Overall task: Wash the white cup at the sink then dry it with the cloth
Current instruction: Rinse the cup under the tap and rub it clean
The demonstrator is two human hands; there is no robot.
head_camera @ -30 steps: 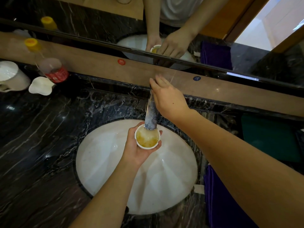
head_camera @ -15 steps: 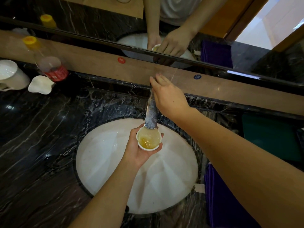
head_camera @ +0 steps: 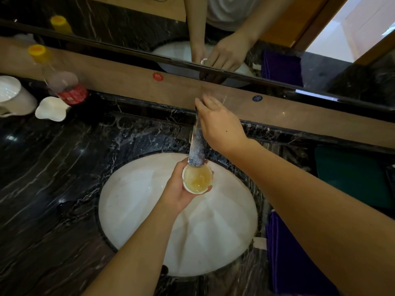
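Note:
My left hand (head_camera: 178,189) grips a small white cup (head_camera: 197,178) over the white sink basin (head_camera: 136,206). The cup holds cloudy yellowish liquid and sits right under the spout of the metal faucet (head_camera: 197,146). My right hand (head_camera: 220,124) rests on top of the faucet at its rear, fingers curled over a part I cannot see. A purple cloth (head_camera: 288,257) lies folded on the counter right of the basin.
Black marble counter (head_camera: 53,178) surrounds the basin. At far left stand a white mug (head_camera: 12,96), a small white dish (head_camera: 51,108) and a clear bottle with red label (head_camera: 62,82). A dark green mat (head_camera: 350,176) lies at right. A mirror runs behind.
The cup has shifted slightly up under the spout and its liquid looks fuller and paler. My right hand stays on the faucet.

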